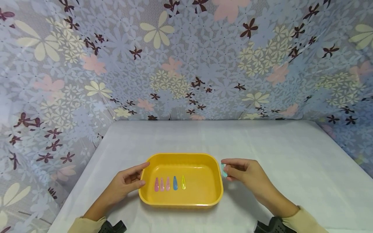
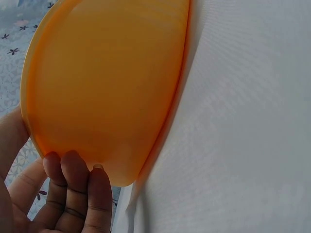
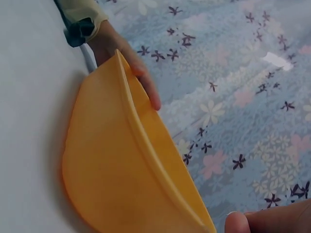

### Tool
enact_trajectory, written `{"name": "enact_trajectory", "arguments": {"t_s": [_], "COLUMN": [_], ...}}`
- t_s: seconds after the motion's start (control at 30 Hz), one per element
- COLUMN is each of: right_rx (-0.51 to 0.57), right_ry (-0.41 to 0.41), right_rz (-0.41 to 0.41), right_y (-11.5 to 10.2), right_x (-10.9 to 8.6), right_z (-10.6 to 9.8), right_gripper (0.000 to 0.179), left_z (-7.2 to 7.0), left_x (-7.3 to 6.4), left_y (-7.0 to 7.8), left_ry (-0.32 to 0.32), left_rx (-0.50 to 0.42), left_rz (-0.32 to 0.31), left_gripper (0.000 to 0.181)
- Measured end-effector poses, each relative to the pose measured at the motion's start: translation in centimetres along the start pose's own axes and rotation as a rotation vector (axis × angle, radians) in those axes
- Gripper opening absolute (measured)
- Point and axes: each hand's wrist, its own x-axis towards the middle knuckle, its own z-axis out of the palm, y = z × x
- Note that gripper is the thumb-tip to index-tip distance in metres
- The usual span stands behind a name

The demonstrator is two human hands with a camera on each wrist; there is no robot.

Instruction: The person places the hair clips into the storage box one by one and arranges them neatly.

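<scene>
A yellow tray (image 1: 201,194) lies on the table with several snap hair clips in a row in its left half: a dark pink clip (image 1: 156,184), two light pink clips, a blue clip (image 1: 175,183) and a yellow clip (image 1: 183,182). My left hand (image 1: 125,183) holds the tray's left end, thumb and index finger at the rim, the other fingers against the outer wall (image 2: 107,97). Just beyond the right rim, my right hand (image 1: 247,173) pinches a teal hair clip (image 1: 224,170) between thumb and fingers. That clip is out of sight in the right wrist view.
White cloth (image 1: 279,142) covers the table under the tray. A flower-patterned curtain (image 1: 186,64) hangs behind the table and along both sides.
</scene>
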Motion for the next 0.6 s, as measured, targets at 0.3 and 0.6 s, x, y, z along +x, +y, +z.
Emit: {"name": "enact_trajectory", "arguments": {"t_s": [0.3,0.6], "right_rx": [-0.007,-0.045], "right_ry": [-0.122,-0.197], "right_rz": [-0.106,-0.200], "right_y": [-0.8,-1.4], "right_x": [0.7,1.6], "right_z": [1.9,4.9], "right_gripper": [0.040,0.035], "left_z": [0.0,-0.1], "left_x": [0.0,0.1], "left_y": [-0.1,-0.2], "left_ry": [0.003,0.001], "left_rx": [-0.008,-0.019], "left_rz": [-0.008,-0.020], "left_gripper": [0.055,0.056]}}
